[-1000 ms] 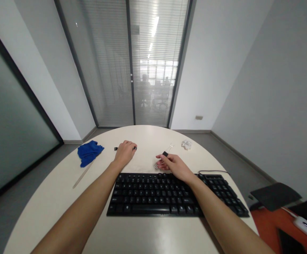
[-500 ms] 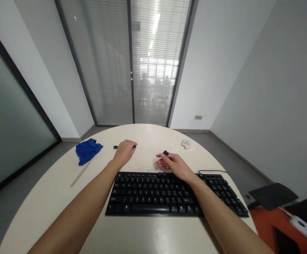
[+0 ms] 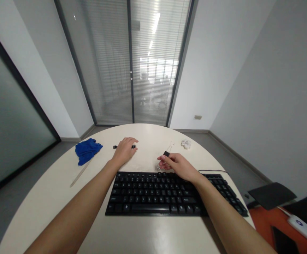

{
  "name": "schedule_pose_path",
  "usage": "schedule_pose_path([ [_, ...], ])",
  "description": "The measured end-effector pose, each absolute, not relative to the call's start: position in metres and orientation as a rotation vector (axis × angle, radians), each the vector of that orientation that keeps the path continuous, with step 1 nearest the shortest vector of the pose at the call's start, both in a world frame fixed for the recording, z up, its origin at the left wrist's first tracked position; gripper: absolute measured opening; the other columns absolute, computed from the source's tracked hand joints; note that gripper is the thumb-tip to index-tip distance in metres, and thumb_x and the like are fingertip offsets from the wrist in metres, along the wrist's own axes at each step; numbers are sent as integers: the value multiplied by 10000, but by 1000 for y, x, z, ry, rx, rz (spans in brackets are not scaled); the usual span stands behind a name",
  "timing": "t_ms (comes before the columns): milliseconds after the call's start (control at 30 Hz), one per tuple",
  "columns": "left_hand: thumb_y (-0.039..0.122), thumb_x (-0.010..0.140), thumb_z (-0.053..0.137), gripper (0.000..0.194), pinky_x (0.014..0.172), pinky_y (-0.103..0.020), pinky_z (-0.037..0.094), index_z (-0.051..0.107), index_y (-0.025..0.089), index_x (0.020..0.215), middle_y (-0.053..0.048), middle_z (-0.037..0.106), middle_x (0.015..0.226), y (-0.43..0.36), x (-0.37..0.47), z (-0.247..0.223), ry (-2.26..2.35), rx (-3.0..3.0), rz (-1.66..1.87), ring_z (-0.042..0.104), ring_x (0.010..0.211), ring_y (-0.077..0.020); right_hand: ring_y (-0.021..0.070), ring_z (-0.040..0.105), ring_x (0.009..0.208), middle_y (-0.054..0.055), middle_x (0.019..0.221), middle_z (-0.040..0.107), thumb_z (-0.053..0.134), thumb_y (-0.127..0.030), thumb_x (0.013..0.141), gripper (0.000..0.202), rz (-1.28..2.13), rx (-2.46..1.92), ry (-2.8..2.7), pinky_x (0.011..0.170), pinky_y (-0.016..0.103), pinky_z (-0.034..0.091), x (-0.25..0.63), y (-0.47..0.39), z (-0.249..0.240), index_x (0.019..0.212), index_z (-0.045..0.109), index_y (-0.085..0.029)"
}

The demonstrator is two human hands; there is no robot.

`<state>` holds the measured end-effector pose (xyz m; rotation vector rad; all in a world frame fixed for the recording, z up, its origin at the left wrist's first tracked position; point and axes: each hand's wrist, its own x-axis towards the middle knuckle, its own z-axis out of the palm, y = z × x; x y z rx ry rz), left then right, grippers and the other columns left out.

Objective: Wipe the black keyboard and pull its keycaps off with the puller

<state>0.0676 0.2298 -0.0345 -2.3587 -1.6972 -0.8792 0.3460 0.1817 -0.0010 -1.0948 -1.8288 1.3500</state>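
Table [image 3: 132, 233] fills the foreground, carrying a black keyboard [image 3: 150, 197]. Beyond it, the left hand [image 3: 124, 151] has loosened: thumb and forefinger, nearly together half a second ago, now stand spread. The right hand [image 3: 179, 165] stays pinching a black clip [image 3: 166, 153] with wire loops. A small dark object [image 3: 114, 146] lies under the left hand, ends showing either side; contact is hard to tell, so only the clip seems firmly held.
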Motion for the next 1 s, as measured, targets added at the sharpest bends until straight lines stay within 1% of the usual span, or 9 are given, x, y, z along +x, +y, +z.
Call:
schedule_pose_path([
  [100,240,868,627,285,1022,-424,422,630,202,1151,-76,661,1199,219,78,-20,-1645,-2523,-972,555,1138,-256,189,677,753,73,814,746,539,-592,905,491,1255,-1079,-2018,732,291,523,348,175,5,864,730,-141],
  [167,296,861,647,342,997,-401,446,617,200,1187,-82,659,1218,208,87,-11,-1589,-2736,-978,581,1117,-245,192,664,747,61,795,742,510,-577,927,489,1170,-1060,-2132,724,287,503,349,172,9,842,732,-150],
  [233,358,849,661,378,958,-373,471,626,194,1189,-87,672,1207,195,97,-3,-1567,-2973,-867,622,1064,-237,186,644,735,49,776,730,505,-558,939,473,1057,-1042,-2227,710,277,481,350,170,13,821,729,-158],
  [367,403,816,693,419,858,-318,506,641,224,1191,-62,712,1136,169,113,7,-1534,-3281,-550,670,994,-228,172,606,712,26,756,704,494,-518,958,435,932,-981,-2331,681,259,447,352,167,18,815,715,-172],
  [467,400,819,686,361,780,-306,508,663,238,1141,-44,738,1069,157,119,10,-1517,-3324,-407,686,922,-227,171,607,734,22,787,704,469,-472,980,402,920,-936,-2354,697,256,444,352,167,18,853,712,-178],
  [567,400,846,651,297,749,-300,502,683,239,1094,-35,750,1022,154,122,9,-1508,-3336,-361,693,878,-220,178,619,757,26,805,713,470,-450,983,384,929,-950,-2350,712,259,449,353,169,15,873,719,-180],
  [800,407,812,690,310,700,-291,491,692,221,1060,-47,753,979,154,125,9,-1648,-3231,-281,695,853,-228,175,583,658,26,736,723,542,-509,933,390,883,-967,-2398,629,259,424,354,169,11,844,745,-188],
  [900,393,810,697,308,707,-290,488,689,225,1069,-46,750,988,153,127,11,-1675,-3229,-245,691,860,-229,164,573,637,18,719,714,522,-511,946,406,831,-996,-2452,597,252,396,355,167,13,828,733,-184],
  [1000,388,815,691,325,749,-290,483,679,223,1095,-54,742,1048,152,126,15,-1657,-3251,-188,684,915,-232,161,571,632,20,704,703,509,-504,956,417,789,-1034,-2468,594,252,387,354,166,14,805,717,-175],
])
